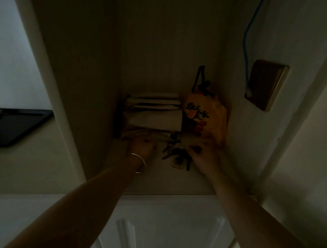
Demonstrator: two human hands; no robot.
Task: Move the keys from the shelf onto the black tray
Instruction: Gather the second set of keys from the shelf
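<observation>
- Dim lighting throughout; pale walls enclose a recessed shelf [155, 181] into which both arms reach.
- Left hand [141, 146] rests palm down on the shelf, fingers spread forward toward a heap of papers; it holds nothing visible. A thin bangle [138, 162] circles that wrist.
- Right hand [204, 158] lies just right of the keys [178, 155], fingers curled toward the bunch and apparently touching its edge; whether they grip it cannot be told in this light.
- Keys lie on the shelf between the two hands, nearer the right one, a dark cluster with a pale tag below.
- Folded pale papers [153, 111] are stacked beyond the left hand, at the back of the shelf.
- Orange printed bag [207, 117] hangs beyond the right hand, against the right wall.
- Black tray [15, 126] sits well apart, far to the left of the left hand, outside the recess.
- Blue cable [246, 48] runs down to a wall plate [266, 84] above and right of the right hand.
</observation>
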